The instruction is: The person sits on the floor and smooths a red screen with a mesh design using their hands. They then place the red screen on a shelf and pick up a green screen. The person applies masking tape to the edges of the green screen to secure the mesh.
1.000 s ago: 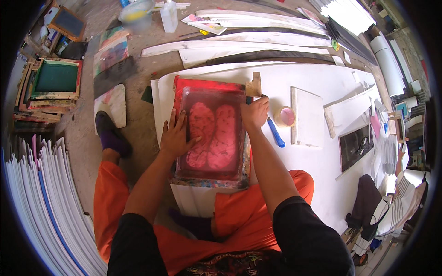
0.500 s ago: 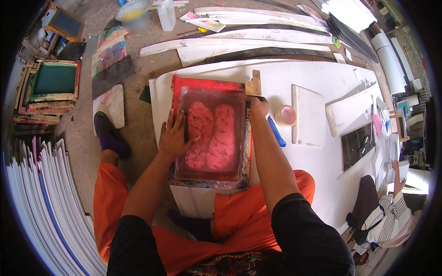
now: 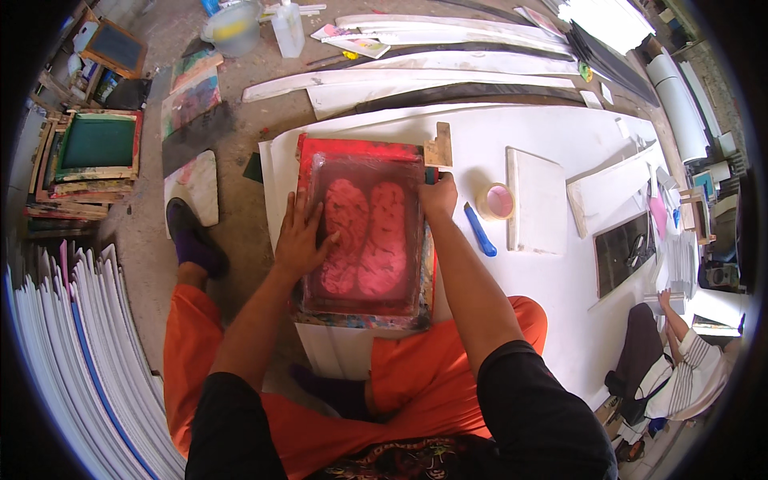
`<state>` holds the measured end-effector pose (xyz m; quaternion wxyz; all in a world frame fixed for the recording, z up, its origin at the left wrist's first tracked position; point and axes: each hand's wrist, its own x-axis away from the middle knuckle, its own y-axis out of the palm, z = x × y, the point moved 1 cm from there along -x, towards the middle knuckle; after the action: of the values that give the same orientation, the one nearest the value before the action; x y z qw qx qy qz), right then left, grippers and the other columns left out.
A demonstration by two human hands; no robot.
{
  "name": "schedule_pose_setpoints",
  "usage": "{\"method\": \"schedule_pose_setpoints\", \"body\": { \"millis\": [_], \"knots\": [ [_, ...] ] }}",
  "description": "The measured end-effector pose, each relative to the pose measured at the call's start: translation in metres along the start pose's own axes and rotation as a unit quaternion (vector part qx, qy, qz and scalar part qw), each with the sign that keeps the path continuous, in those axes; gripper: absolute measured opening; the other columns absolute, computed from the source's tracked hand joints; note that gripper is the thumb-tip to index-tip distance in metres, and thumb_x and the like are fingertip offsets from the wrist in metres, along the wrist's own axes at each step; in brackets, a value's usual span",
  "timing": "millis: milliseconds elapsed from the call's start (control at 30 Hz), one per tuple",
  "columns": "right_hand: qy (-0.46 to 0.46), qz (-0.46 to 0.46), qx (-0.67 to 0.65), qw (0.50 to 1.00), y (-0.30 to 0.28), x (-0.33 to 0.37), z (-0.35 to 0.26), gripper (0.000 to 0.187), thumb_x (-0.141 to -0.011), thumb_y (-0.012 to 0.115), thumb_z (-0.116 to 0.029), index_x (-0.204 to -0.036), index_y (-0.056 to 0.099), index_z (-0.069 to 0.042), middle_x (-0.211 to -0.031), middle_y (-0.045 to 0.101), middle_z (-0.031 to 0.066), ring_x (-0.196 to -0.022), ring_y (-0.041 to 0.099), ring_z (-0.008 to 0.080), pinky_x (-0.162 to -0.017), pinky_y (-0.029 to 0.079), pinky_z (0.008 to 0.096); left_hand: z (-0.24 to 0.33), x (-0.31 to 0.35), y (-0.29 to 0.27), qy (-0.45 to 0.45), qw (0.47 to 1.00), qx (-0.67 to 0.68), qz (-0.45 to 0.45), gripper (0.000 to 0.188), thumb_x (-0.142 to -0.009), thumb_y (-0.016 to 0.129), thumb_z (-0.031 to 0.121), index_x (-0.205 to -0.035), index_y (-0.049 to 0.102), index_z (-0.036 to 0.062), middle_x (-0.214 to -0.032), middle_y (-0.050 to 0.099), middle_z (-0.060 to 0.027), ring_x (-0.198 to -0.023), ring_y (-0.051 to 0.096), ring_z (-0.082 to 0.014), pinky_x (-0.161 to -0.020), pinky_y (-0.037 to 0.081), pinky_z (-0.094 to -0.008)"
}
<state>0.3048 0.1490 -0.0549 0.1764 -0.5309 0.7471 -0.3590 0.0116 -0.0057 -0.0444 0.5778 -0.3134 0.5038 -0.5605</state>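
Red frame [image 3: 360, 148]: on white board [image 3: 576, 320] | left hand [image 3: 300, 236]: fingers spread over its left edge, unchanged | right hand [image 3: 438, 196]: fingers curled at its right edge, more bent than a second ago, grip can't be told

Rests left hand [image 3: 300, 238] on the left side of a red-framed screen [image 3: 370, 240], curls right hand [image 3: 438, 197] against its upper right edge. Sits at a white sheet [image 3: 552, 296] bearing a blue cutter [image 3: 480, 230] and tape roll [image 3: 497, 215].

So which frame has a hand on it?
The red frame: the left hand lies on it and the right hand is at its right edge. The green frame at far left has none.
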Motion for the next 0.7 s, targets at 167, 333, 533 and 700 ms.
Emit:
{"method": "schedule_pose_setpoints", "body": {
  "millis": [167,333,533,700],
  "knots": [
    [-0.139,-0.061,-0.019,0.988,-0.005,-0.012,-0.029,0.057,-0.084,0.081,-0.037,-0.129,0.069,-0.003,-0.115,0.073,0.0251,-0.112,0.069,0.0415,-0.096,0.056,0.0484,0.005,0.007,-0.002,-0.154,0.976,0.156,0.019,0.067,-0.097,0.070,0.046,-0.143,0.060,-0.0027,-0.164,0.032,-0.0295,-0.151,0.035,-0.0451,-0.121,0.034,-0.0526],
    [-0.168,-0.129,0.246,0.946,-0.052,-0.021,-0.031,0.059,-0.084,0.079,-0.047,-0.116,0.071,0.002,-0.119,0.073,0.0272,-0.113,0.071,0.0414,-0.094,0.058,0.0500,0.043,0.023,-0.029,-0.264,0.958,0.115,0.002,0.048,-0.094,0.074,0.040,-0.128,0.072,0.0068,-0.141,0.058,-0.0217,-0.129,0.056,-0.0418,-0.109,0.044,-0.0508],
    [-0.031,-0.189,0.409,0.892,-0.135,0.008,0.020,0.047,-0.080,0.088,-0.039,-0.107,0.075,-0.002,-0.113,0.077,0.0194,-0.109,0.073,0.0360,-0.091,0.060,0.0464,0.042,-0.054,-0.020,-0.130,0.984,0.047,0.110,0.035,-0.091,0.075,0.037,-0.115,0.076,0.0118,-0.115,0.071,-0.0113,-0.114,0.062,-0.0373,-0.097,0.047,-0.0499],
    [-0.014,-0.199,0.456,0.867,-0.125,0.007,0.055,0.038,-0.087,0.080,-0.026,-0.115,0.071,-0.002,-0.119,0.075,0.0199,-0.112,0.073,0.0349,-0.092,0.060,0.0460,0.046,-0.134,0.024,-0.001,0.989,-0.019,0.147,0.036,-0.096,0.069,0.031,-0.129,0.069,0.0137,-0.133,0.066,-0.0128,-0.127,0.058,-0.0406,-0.110,0.043,-0.0527]
  ]
}}
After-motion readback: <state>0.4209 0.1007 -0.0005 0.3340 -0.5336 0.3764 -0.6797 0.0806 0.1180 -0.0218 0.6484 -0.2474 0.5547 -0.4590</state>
